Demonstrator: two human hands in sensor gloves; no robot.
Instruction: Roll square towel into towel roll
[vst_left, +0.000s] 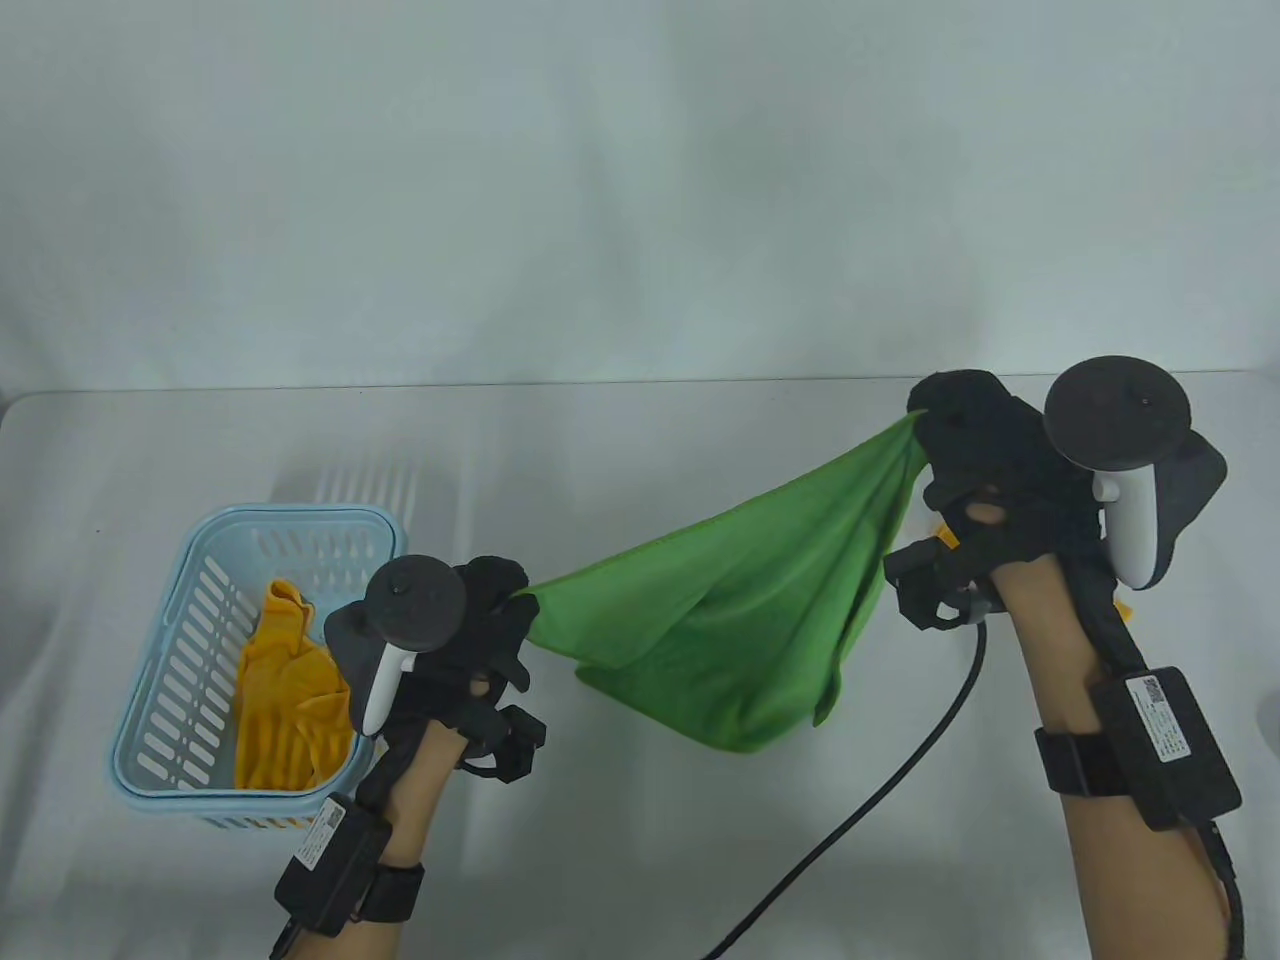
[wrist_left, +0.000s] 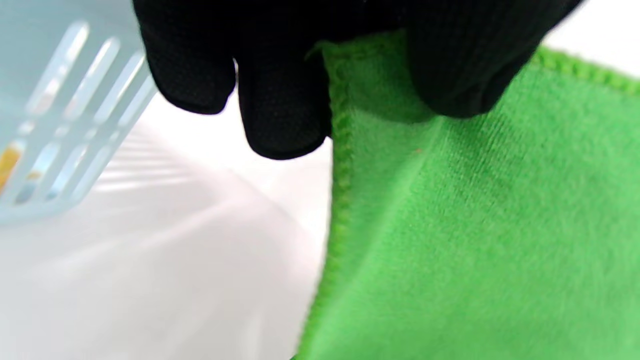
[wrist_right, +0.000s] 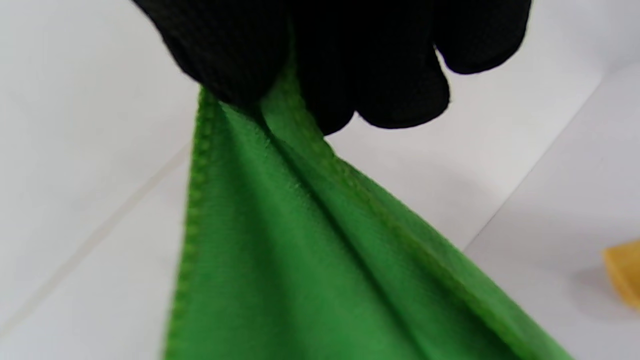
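I hold the square green microfibre towel above the white surface, my left hand and right hand each pinching a corner between fingers. It looks light and limp, so the stitched edges seem best to grip.

A plain pale grey-white wall fills the upper part of the frame. Below it lies a glossy white worktop with rounded far corners — soft, even light falls on it and makes faint shadows on its surface.
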